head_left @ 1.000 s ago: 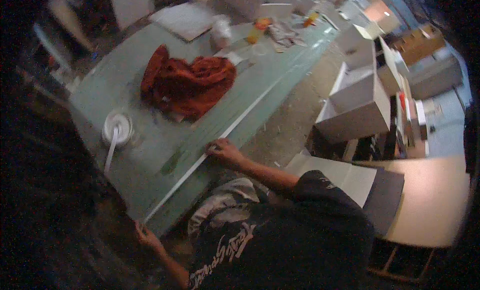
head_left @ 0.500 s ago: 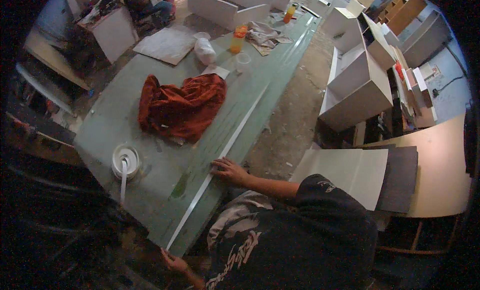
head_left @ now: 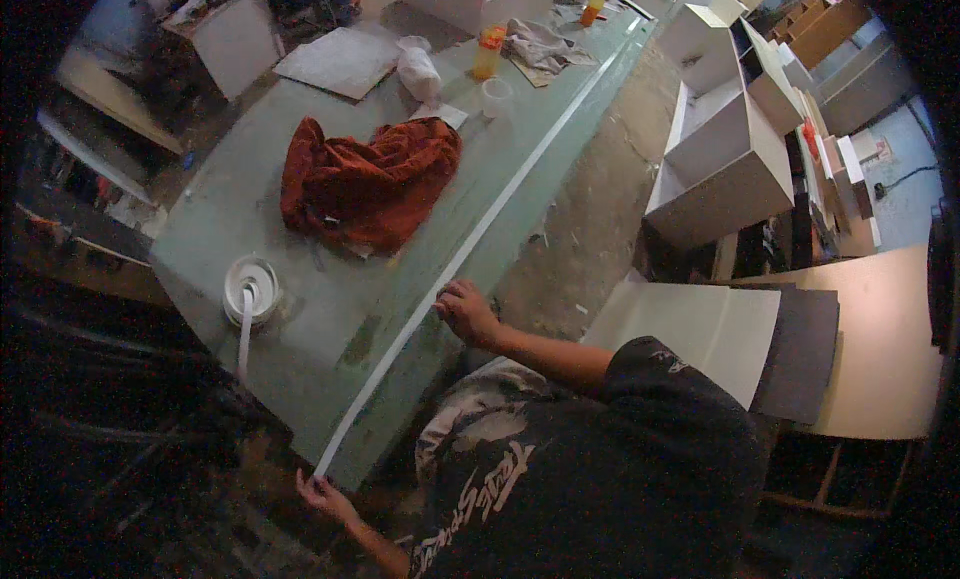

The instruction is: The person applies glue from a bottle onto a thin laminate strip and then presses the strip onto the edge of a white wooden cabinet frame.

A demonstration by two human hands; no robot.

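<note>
A long narrow white strip (head_left: pixel 490 214) runs along the right side of a greenish tabletop (head_left: pixel 215 224). At its near end, my left hand (head_left: pixel 325 495) has its fingertips closed on the strip by the table corner. Farther up, the bent fingers of my right hand (head_left: pixel 467 312) grip the strip at its right edge; their undersides are hidden. To the left sits a coil of white strip (head_left: pixel 250 287), with a loose tail hanging toward the table's edge. A crumpled rust-red cloth (head_left: pixel 370 184) lies between the coil and the far end.
Beyond the cloth stand a white plastic-wrapped bundle (head_left: pixel 418 71), a clear cup (head_left: pixel 496 97), an orange-yellow bottle (head_left: pixel 488 54) and a grey rag (head_left: pixel 540 47). A pale board (head_left: pixel 340 64) lies at the table's left edge. White cabinet carcasses (head_left: pixel 720 174) and leaning panels (head_left: pixel 690 329) stand right.
The strip now looks broader and evenly white along its length. My right hand has shifted to its right edge with fingers more curled, and my left hand has moved slightly left and up.
</note>
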